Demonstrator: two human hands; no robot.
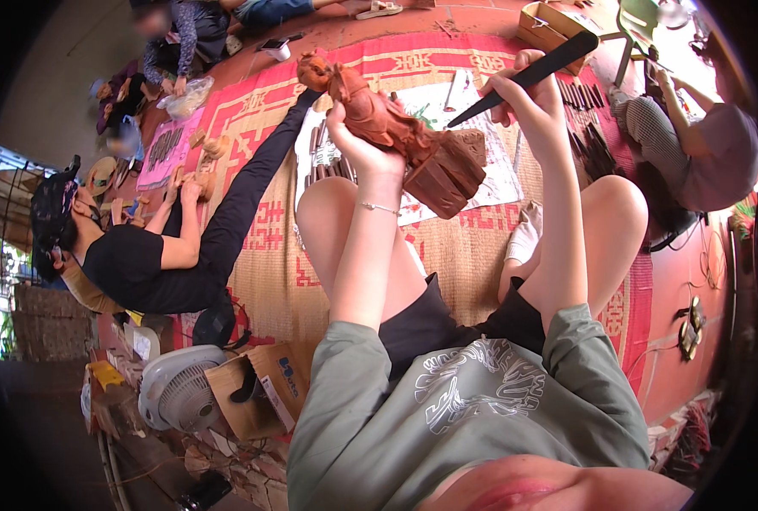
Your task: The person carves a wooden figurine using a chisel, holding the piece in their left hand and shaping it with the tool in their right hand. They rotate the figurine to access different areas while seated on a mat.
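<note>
A reddish-brown carved wooden figurine (pixel 379 119) is tilted in front of me, its round head end up to the left and its blocky base down to the right. My left hand (pixel 363 153) is wrapped round its middle from below; some of its fingers are hidden behind the wood. To the right, my right hand (pixel 528 95) grips a long black tool (pixel 539 75), broad and rounded at its upper end. The tool tapers to a thin tip pointing down left, close above the figurine's base and apart from it. I cannot make out its exact kind.
A patterned red and straw mat (pixel 276 264) lies under me, with a white sheet (pixel 502 183) and several dark carving tools (pixel 592 145) on it. A co-worker in black (pixel 153 264) sits at left, another person (pixel 711 153) at right. A fan (pixel 183 387) and cardboard box (pixel 255 387) stand lower left.
</note>
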